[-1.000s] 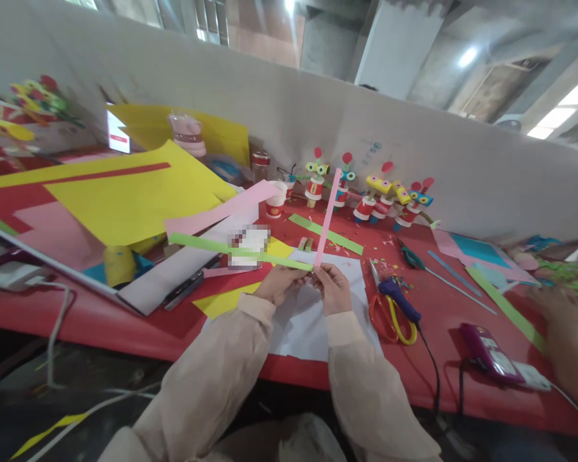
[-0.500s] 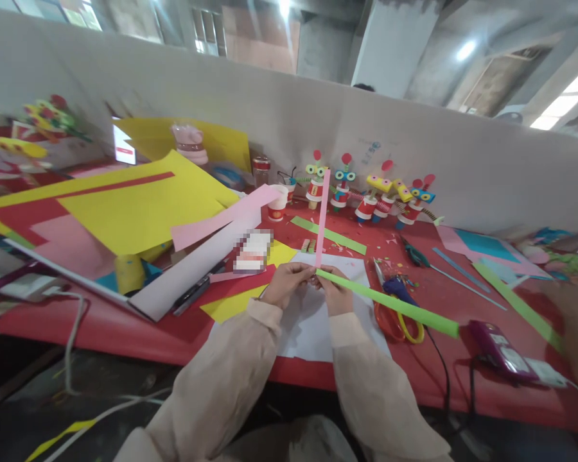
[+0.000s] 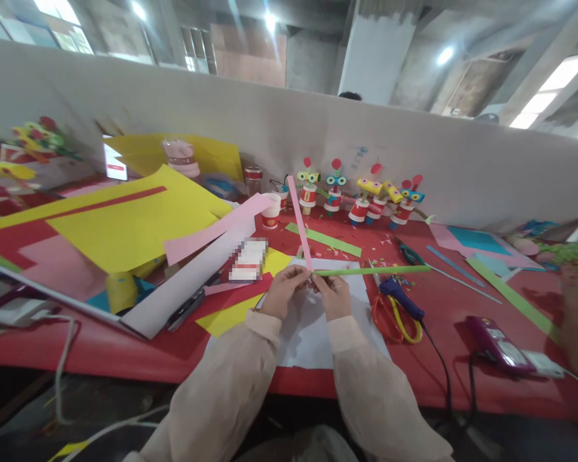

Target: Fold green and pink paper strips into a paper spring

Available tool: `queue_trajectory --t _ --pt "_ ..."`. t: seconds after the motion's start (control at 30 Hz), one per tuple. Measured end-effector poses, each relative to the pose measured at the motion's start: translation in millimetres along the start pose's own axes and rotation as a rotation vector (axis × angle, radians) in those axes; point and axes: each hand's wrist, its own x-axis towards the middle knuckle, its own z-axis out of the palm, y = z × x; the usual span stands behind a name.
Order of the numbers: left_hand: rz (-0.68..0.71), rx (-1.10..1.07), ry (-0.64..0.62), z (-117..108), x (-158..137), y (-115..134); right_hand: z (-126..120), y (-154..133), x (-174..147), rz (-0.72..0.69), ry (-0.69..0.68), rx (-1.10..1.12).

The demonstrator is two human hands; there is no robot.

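Pink strip [image 3: 299, 221] and green strip [image 3: 380, 271] meet between your left hand [image 3: 284, 290] and right hand [image 3: 333, 296], over the tabletop [image 3: 447, 311]. Grip narrow, both pinching the join; probably a folding step, though your hands hide the crease. Next move calls for square edges.

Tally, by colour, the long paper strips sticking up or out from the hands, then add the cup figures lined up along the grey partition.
Pink strip: 1
Green strip: 1
Cup figures: 5
Total: 7
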Motion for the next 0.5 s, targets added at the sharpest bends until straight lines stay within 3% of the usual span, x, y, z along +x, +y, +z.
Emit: queue_trajectory --t 0.23,0.5 --pt "-0.015 0.106 -0.019 -4.1 1.0 0.8 -2.2 -0.5 2.0 0.061 -0.036 -0.039" --pt "-0.033 0.131 0.025 -4.2 0.7 1.6 -5.7 -2.3 4.0 0.093 0.017 -0.122"
